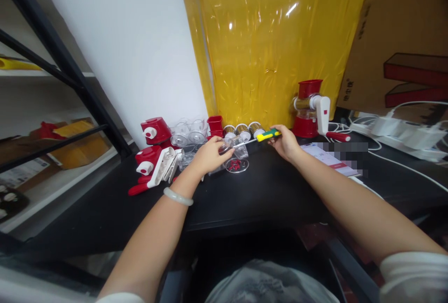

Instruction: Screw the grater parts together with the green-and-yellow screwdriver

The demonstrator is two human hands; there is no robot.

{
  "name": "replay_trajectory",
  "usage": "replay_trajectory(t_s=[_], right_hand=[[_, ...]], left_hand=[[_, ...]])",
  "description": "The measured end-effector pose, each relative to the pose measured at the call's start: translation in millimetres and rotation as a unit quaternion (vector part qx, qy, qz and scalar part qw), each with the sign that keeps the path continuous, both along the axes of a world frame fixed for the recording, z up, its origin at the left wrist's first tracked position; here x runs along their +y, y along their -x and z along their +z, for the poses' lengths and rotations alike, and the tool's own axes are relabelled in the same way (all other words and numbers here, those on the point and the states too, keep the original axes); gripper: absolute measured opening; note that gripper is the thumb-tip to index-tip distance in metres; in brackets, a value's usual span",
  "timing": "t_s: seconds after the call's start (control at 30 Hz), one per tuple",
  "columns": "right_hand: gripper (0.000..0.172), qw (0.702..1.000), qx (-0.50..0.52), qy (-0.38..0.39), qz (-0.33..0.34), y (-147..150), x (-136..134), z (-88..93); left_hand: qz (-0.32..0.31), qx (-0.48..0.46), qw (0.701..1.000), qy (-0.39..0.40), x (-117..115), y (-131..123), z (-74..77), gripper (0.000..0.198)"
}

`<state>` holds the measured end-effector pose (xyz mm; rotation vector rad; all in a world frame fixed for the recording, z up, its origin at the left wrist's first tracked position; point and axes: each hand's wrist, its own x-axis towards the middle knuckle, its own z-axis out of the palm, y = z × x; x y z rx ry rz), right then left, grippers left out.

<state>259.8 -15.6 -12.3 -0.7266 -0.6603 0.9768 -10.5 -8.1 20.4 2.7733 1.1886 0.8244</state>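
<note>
My left hand (212, 156) is closed around a clear plastic part (239, 150), held above the table. In my right hand (284, 142) is a screwdriver (268, 135) with a yellow and green handle, its shaft pointing left against the clear part; where the tip sits I cannot tell. Just below the hands, a clear round dish (237, 165) holds small red pieces. Behind them stand several metal grater drums (242, 131) with white ends and a red hopper (214, 126). Clear plastic housings (189, 131) are grouped behind my left hand.
Red bases (154, 130) and white crank handles (164, 167) with red grips lie at the left. An assembled rotary grater (310, 109) stands at the right rear. A phone (327, 159), white cables and chargers (408, 130) lie right. A black-framed shelf (66, 74) borders the left.
</note>
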Motion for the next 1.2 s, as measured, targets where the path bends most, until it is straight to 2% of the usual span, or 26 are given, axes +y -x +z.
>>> replay_trajectory(t_s=[0.13, 0.23, 0.3, 0.43, 0.67, 0.73, 0.8, 0.9, 0.97, 1.07, 1.2], right_hand=[[0.017, 1.0, -0.011, -0.011, 0.01, -3, 2, -1.8], [0.036, 0.998, -0.057, -0.002, -0.025, -5, 4, -4.6], [0.042, 0.995, -0.092, 0.003, -0.043, -6, 5, -6.1], [0.033, 0.994, -0.11, -0.005, -0.024, -6, 4, -6.0], [0.007, 1.0, 0.006, -0.016, 0.014, -2, 1, -1.8], [0.009, 0.999, 0.014, -0.026, 0.021, -2, 2, -2.8], [0.019, 1.0, -0.001, -0.025, 0.012, -4, 4, -4.7], [0.042, 0.997, -0.066, -0.006, -0.025, -7, 8, -8.7], [0.047, 0.991, -0.121, 0.003, -0.05, -9, 10, -10.7], [0.04, 0.987, -0.155, 0.004, -0.046, -9, 8, -10.6], [0.02, 0.995, -0.095, 0.004, -0.018, -5, 3, -5.4]], left_hand=[[-0.007, 0.002, 1.0, -0.005, 0, 0, 0.1, 0.042], [-0.004, 0.001, 1.0, -0.001, 0, 0, 0.0, 0.042], [-0.002, -0.002, 1.0, -0.002, 1, 0, -0.2, 0.041], [-0.007, -0.002, 1.0, -0.008, 1, 0, -0.8, 0.042], [-0.003, 0.0, 1.0, -0.012, 1, 0, -1.3, 0.04], [-0.008, 0.0, 1.0, -0.013, 1, 0, -1.2, 0.039], [-0.008, 0.0, 1.0, -0.011, 1, 0, -1.1, 0.039], [-0.003, -0.003, 1.0, -0.003, 0, 0, -0.6, 0.041], [-0.005, -0.005, 1.0, -0.002, 0, -1, -0.3, 0.041], [-0.009, -0.007, 1.0, -0.006, 0, -1, -0.4, 0.04], [-0.01, -0.007, 1.0, -0.01, 1, 0, -0.7, 0.041]])
